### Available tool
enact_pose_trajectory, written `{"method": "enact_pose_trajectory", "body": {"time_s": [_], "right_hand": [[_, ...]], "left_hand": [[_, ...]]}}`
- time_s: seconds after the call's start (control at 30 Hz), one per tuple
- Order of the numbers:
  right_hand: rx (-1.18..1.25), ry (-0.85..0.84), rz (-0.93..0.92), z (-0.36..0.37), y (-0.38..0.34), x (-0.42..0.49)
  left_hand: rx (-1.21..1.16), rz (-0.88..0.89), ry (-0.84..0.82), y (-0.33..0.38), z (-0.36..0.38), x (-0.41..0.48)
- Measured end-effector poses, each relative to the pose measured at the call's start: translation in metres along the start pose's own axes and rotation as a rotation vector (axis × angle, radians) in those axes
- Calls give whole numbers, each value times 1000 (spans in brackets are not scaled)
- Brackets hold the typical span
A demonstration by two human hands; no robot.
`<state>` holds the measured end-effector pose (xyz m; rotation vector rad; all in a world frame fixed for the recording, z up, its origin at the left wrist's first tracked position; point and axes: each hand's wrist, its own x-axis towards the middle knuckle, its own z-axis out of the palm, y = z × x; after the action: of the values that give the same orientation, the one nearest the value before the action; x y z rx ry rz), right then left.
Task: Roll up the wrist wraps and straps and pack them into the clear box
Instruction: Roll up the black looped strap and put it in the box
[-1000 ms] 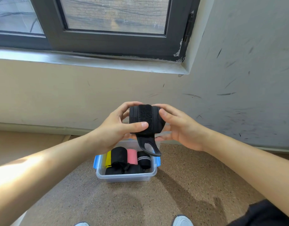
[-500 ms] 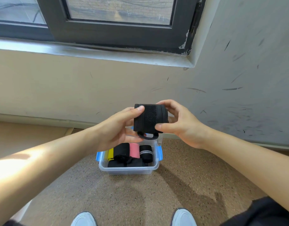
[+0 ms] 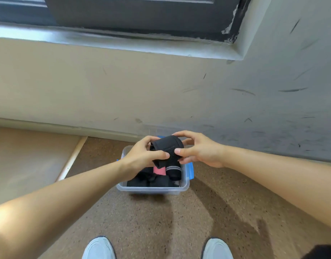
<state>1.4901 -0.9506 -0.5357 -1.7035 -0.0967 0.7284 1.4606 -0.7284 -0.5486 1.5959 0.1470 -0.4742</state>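
A rolled black wrist wrap (image 3: 167,146) is held between both hands just above the back of the clear box (image 3: 153,190). My left hand (image 3: 142,157) grips its left end, thumb meeting the wrap's front. My right hand (image 3: 198,149) grips the right end with fingers over the top. Inside the box lie a pink roll (image 3: 158,171), a black roll with grey stripes (image 3: 173,171) and several black rolls (image 3: 151,181). My left hand hides the box's left part.
The box stands on a speckled cork floor (image 3: 161,221) close to the wall (image 3: 123,90); its blue latch (image 3: 190,170) shows on the right. A pale floor panel (image 3: 30,159) lies to the left. My two shoes (image 3: 98,248) are at the bottom edge.
Both hands have lowered the rolled black wrap from chest height down to the box's opening. The hanging loop is now tucked under. The camera has tilted downward.
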Motion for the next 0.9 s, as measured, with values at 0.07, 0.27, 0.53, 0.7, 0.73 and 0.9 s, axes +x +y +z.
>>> {"method": "enact_pose_trajectory", "body": {"time_s": [0.07, 0.27, 0.53, 0.7, 0.73, 0.9], "right_hand": [[-24, 69, -17, -1, 17, 15], [-108, 362, 24, 7, 76, 59], [-345, 435, 23, 4, 123, 84], [-1055, 231, 76, -10, 148, 88], [-1086, 194, 70, -11, 152, 89], [-992, 171, 20, -11, 154, 86]], "left_hand": [[-96, -68, 30, -21, 3, 17], [-78, -155, 172, -70, 4, 58], [228, -70, 248, -118, 18, 99], [526, -10, 315, -135, 31, 115], [567, 3, 327, -136, 32, 117], [789, 140, 312, -141, 31, 117]]}}
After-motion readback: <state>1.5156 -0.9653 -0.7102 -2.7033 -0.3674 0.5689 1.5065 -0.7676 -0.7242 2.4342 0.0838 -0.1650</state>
